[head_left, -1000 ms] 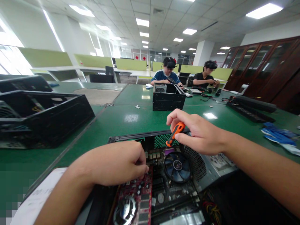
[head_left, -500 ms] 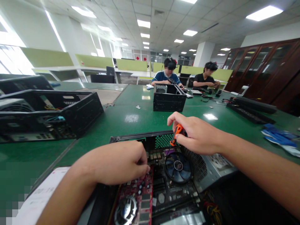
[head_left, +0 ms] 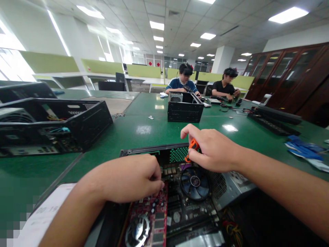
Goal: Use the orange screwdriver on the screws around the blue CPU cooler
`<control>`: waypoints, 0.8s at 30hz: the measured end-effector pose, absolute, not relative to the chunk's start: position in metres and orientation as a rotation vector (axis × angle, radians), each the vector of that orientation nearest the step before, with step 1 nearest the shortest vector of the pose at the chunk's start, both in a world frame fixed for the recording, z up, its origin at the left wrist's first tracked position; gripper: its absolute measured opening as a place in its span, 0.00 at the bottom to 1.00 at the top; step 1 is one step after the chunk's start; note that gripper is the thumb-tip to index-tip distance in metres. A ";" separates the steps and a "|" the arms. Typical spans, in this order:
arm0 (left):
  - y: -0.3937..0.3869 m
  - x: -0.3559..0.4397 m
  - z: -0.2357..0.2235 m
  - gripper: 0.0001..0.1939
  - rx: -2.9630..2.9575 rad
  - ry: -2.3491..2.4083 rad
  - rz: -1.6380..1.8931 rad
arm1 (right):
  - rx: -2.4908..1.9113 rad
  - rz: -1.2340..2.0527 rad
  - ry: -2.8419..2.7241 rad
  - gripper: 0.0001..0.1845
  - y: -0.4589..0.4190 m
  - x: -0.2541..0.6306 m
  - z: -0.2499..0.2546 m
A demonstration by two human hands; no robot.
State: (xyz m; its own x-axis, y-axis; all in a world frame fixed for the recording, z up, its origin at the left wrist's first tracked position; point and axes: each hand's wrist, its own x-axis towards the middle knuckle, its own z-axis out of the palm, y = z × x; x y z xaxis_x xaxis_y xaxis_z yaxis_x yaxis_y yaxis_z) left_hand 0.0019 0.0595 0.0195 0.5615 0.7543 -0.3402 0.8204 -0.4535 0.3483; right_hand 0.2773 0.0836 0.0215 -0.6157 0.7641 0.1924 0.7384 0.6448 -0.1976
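An open computer case [head_left: 144,151] lies before me on the green table [head_left: 144,130]. Inside it are a red graphics card [head_left: 146,219] and a blue-bladed cooling fan [head_left: 194,181]. My left hand [head_left: 128,178] is curled closed, fingertips pressed at the top edge of the red card; what they pinch is hidden. My right hand [head_left: 213,149] is wrapped round an orange-and-black screwdriver [head_left: 191,148], its tip pointing down into the case just left of the fan.
A second open black case [head_left: 51,123] lies at the left. A small black case [head_left: 185,107] stands mid-table. Two seated people work at the far end. Black panels [head_left: 275,120] and blue gloves [head_left: 305,151] lie at the right. White paper [head_left: 43,216] is at lower left.
My right hand has closed further round the screwdriver and dipped slightly toward the case. The view shifted so more of the left case shows. My left hand has stayed put.
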 end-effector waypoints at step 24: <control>0.059 0.002 0.020 0.21 2.337 1.259 -0.189 | -1.297 0.137 -2.557 0.26 0.084 0.278 0.024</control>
State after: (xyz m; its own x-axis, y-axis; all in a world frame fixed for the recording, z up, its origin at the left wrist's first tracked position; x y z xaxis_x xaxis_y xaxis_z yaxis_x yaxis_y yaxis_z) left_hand 0.0023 0.0592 0.0197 0.5684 0.7508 -0.3364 0.8165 -0.4647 0.3425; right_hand 0.2783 0.0843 0.0240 -0.5626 0.8030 0.1966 0.7775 0.5947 -0.2044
